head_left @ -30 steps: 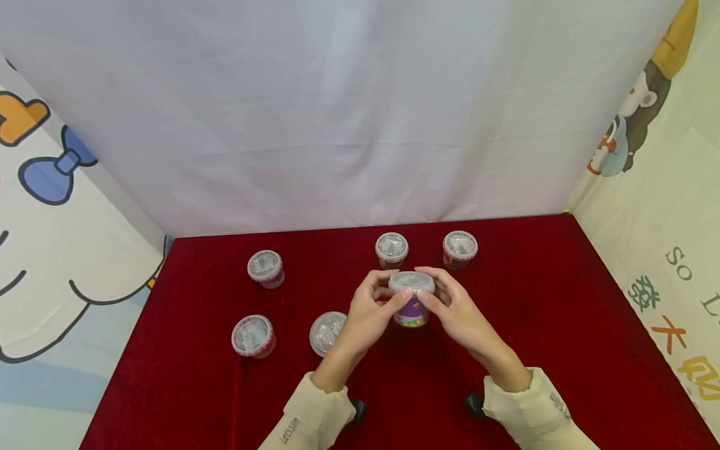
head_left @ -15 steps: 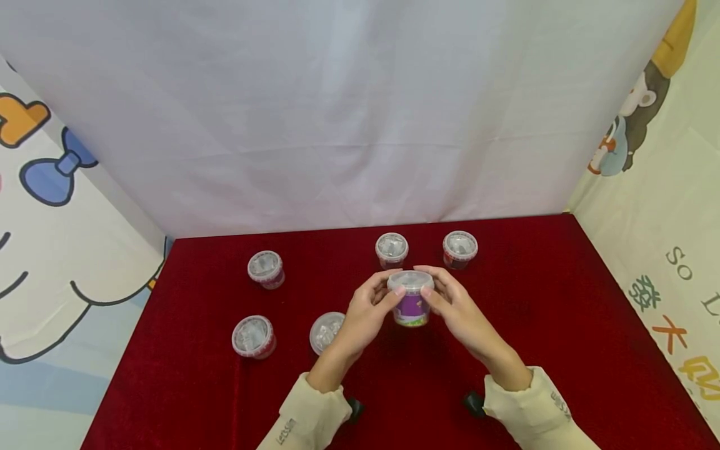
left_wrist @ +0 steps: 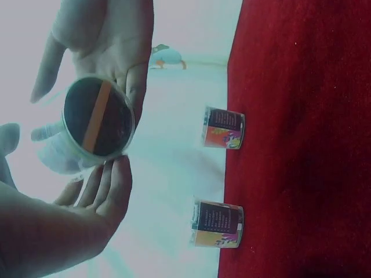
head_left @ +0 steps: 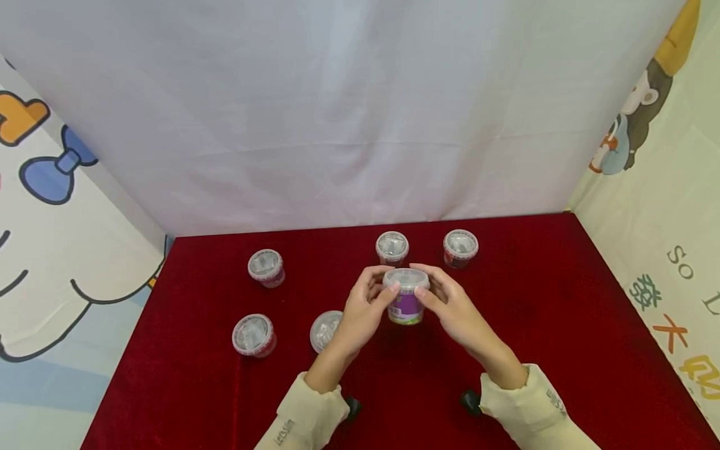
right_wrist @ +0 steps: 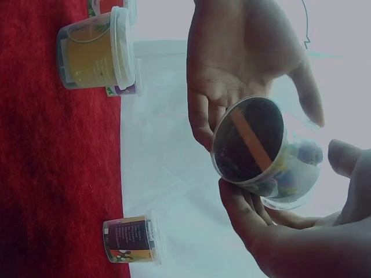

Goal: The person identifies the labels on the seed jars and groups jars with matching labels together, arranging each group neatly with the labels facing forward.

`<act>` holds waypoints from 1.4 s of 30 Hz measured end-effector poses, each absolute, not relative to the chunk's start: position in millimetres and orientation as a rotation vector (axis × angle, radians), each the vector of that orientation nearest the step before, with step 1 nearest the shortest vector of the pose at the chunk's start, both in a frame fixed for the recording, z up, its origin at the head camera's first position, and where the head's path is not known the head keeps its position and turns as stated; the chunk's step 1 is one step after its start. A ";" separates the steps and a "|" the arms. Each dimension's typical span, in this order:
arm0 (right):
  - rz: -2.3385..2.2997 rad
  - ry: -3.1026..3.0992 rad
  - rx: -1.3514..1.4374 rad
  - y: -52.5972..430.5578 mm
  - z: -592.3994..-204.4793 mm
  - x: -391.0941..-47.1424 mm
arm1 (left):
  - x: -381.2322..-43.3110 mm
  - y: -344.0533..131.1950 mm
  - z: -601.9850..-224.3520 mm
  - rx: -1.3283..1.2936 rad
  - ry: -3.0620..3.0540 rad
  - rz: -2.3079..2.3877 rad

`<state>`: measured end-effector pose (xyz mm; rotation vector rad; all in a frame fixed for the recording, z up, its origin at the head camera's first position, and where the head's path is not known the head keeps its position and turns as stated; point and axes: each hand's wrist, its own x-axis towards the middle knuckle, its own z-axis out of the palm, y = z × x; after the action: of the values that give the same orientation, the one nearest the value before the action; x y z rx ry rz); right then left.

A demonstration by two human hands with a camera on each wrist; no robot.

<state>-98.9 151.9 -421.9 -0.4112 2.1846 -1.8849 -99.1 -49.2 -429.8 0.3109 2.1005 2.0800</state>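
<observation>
Between both hands, raised over the red cloth, is a small clear plastic tub [head_left: 406, 305] with a translucent lid [head_left: 406, 278] on top and a purple label edged with green. My left hand [head_left: 362, 311] holds its left side, thumb in front and fingers behind. On the opposite side my right hand [head_left: 454, 312] grips it likewise, thumb at the rim. Seen from below in the left wrist view, the tub's base [left_wrist: 97, 119] is dark with an orange strip across it. Parts of the fingers behind the tub are hidden in the head view.
Two lidded tubs [head_left: 392, 248] [head_left: 460, 247] stand at the back, beyond the hands. To the left are two more tubs [head_left: 266, 267] [head_left: 253, 336], and another tub [head_left: 324, 330] is partly covered by the left forearm. White curtain [head_left: 360, 156] borders the red cloth [head_left: 185, 375] behind.
The tub has shifted slightly left with both hands and has turned between the fingers, so a different part of its label faces me. The other tubs stay put.
</observation>
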 end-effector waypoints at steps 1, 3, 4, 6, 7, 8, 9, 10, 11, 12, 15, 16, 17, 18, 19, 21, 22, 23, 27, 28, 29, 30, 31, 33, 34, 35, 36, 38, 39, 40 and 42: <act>-1.888 2.175 -0.410 152.0 -421.9 -99.2 | -99.8 -50.5 -430.1 0.326 2.091 2.079; -1.889 2.159 -0.407 152.0 -421.7 -99.6 | -100.7 -53.1 -429.6 0.342 2.068 2.083; -1.890 2.153 -0.405 151.9 -421.6 -99.7 | -101.2 -54.4 -429.4 0.344 2.058 2.084; -1.893 2.138 -0.394 151.1 -421.4 -99.9 | -102.1 -55.8 -428.7 0.343 2.062 2.078; -1.895 2.134 -0.389 150.8 -421.5 -100.1 | -102.3 -56.2 -428.4 0.339 2.061 2.080; -1.896 2.133 -0.385 150.2 -421.4 -100.2 | -102.4 -56.5 -427.8 0.333 2.062 2.084; -1.899 2.131 -0.379 149.7 -421.4 -100.4 | -102.5 -56.7 -427.5 0.326 2.065 2.088; -1.903 2.130 -0.375 148.9 -421.1 -100.4 | -102.4 -56.7 -427.4 0.320 2.069 2.095; -1.908 2.127 -0.370 148.3 -421.0 -100.6 | -102.3 -56.4 -427.3 0.308 2.076 2.102; -1.911 2.129 -0.368 147.6 -420.8 -100.7 | -102.2 -56.0 -427.1 0.293 2.085 2.108; -1.905 2.144 -0.361 145.8 -420.4 -101.5 | -102.0 -54.0 -427.1 0.246 2.118 2.120; -1.903 2.145 -0.359 145.3 -420.5 -101.7 | -101.9 -53.3 -427.3 0.228 2.128 2.122; -1.900 2.145 -0.357 145.0 -420.6 -101.7 | -101.8 -52.5 -427.4 0.214 2.136 2.121; -1.896 2.146 -0.357 144.8 -420.4 -101.7 | -101.7 -52.0 -427.6 0.205 2.137 2.119; -1.892 2.146 -0.352 144.6 -420.4 -101.5 | -101.6 -51.6 -427.9 0.203 2.134 2.116; -1.902 2.129 -0.352 144.7 -420.4 -101.3 | -101.1 -51.5 -428.4 0.210 2.115 2.110; -1.910 2.114 -0.354 144.9 -420.3 -101.2 | -101.1 -51.7 -428.7 0.219 2.099 2.107; -1.917 2.103 -0.356 145.1 -420.0 -101.0 | -101.0 -52.2 -428.8 0.230 2.081 2.103; -1.939 2.061 -0.376 145.9 -419.4 -101.0 | -100.7 -54.3 -428.8 0.262 2.028 2.097; -1.943 2.055 -0.378 146.1 -419.3 -100.9 | -100.4 -54.8 -428.9 0.267 2.024 2.096; -1.947 2.053 -0.377 146.3 -419.2 -100.7 | -100.3 -55.1 -428.8 0.270 2.024 2.095; -1.950 2.050 -0.377 146.4 -419.1 -100.6 | -100.2 -55.2 -428.8 0.271 2.027 2.096; -1.952 2.051 -0.372 146.5 -419.0 -100.4 | -100.0 -55.2 -428.8 0.271 2.035 2.096; -1.954 2.056 -0.364 146.6 -418.7 -100.0 | -99.9 -54.9 -429.1 0.272 2.051 2.098; -1.954 2.057 -0.360 146.7 -418.6 -99.8 | -100.1 -54.5 -429.3 0.271 2.056 2.100; -1.952 2.062 -0.356 146.7 -418.4 -99.6 | -100.3 -54.0 -429.4 0.270 2.060 2.106; -1.946 2.069 -0.353 146.7 -418.1 -99.5 | -100.5 -53.6 -429.5 0.270 2.066 2.111; -1.928 2.084 -0.350 146.7 -417.4 -99.4 | -100.2 -53.1 -429.1 0.281 2.072 2.118; -1.922 2.090 -0.347 146.6 -417.1 -99.4 | -100.3 -52.7 -428.8 0.283 2.073 2.122; -1.913 2.102 -0.344 146.4 -416.8 -99.4 | -100.3 -52.5 -429.1 0.289 2.076 2.122; -1.892 2.139 -0.336 145.9 -416.5 -99.5 | -100.1 -52.2 -429.6 0.298 2.089 2.118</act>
<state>-99.5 145.9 -416.5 -0.3365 2.1392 -1.8923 -100.1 -52.2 -429.6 0.2983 2.0889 2.1177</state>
